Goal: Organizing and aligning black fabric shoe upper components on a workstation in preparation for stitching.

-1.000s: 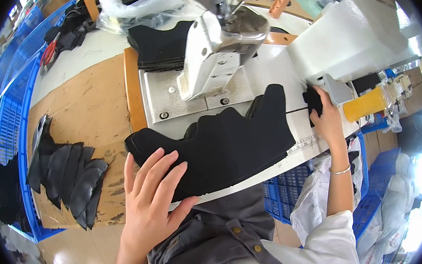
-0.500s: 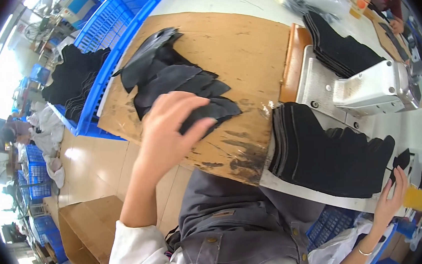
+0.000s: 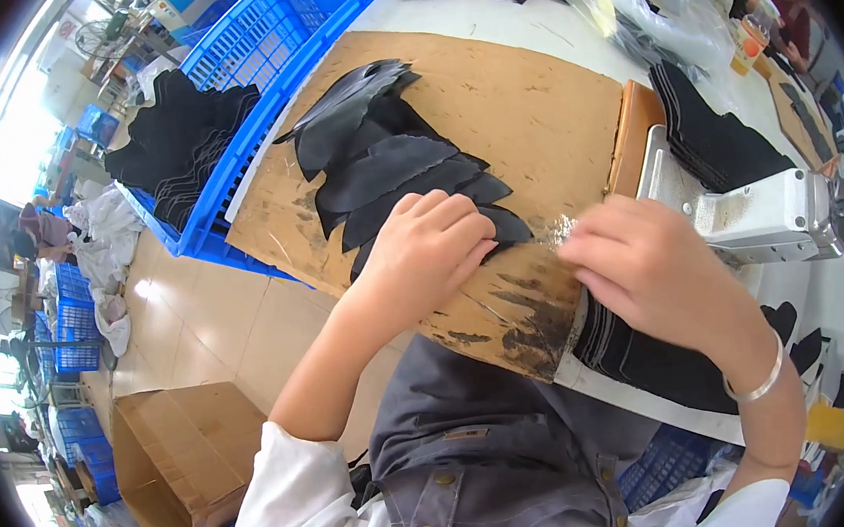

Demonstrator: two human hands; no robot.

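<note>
Several thin black pieces [image 3: 399, 170], leather-like and pointed at one end, lie fanned and overlapping on a brown cardboard sheet [image 3: 527, 84]. My left hand [image 3: 426, 248] is over the nearest of them, fingers curled and pressed together on its edge; the tip sticks out past my knuckles. At the sheet's right edge hovers my right hand [image 3: 643, 269], slightly blurred, with its fingers drawn together; whatever they hold, if anything, is hidden. Beneath that hand and wrist, a stack of black cut pieces [image 3: 641, 355] is partly covered.
A silver machine arm [image 3: 754, 214] with a brown wooden block [image 3: 635, 139] stands at the right. Behind it lies another black stack [image 3: 712, 133]. A blue crate [image 3: 207, 217] with black pieces [image 3: 176, 144] is at the left; a cardboard box [image 3: 193, 454] sits on the floor.
My right hand has come from the far right end of the near stack to the sheet's edge. My left hand, spread before, has closed at the nearest piece. The view has shifted a little.
</note>
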